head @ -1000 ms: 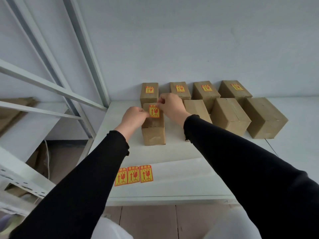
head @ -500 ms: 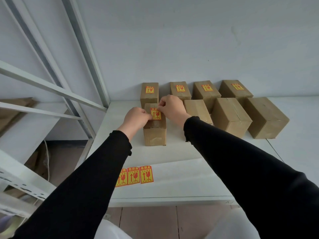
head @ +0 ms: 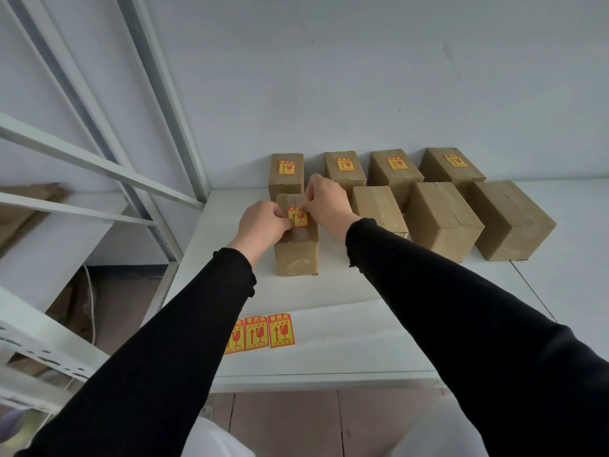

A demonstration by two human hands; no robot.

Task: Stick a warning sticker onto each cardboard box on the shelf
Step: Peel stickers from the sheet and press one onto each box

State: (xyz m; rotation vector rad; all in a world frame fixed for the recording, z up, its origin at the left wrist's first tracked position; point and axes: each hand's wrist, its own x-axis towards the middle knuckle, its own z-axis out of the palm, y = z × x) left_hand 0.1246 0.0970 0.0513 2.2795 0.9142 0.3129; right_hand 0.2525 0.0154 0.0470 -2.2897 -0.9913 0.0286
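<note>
Both arms reached forward over the shelf [head: 329, 291]. The left hand [head: 262, 222] and right hand [head: 326, 201], fingers curled, pinched the warning sticker [head: 298, 216] against the top of the front-left cardboard box [head: 296, 255], near the shelf's left edge.

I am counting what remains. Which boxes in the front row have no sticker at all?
The three right-hand front boxes have bare tops. The front-left box differs: both hands hold a sticker on it.

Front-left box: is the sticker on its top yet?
On, still being pressed. The sticker lies on the box top, left hand and right hand at its edges.
</note>
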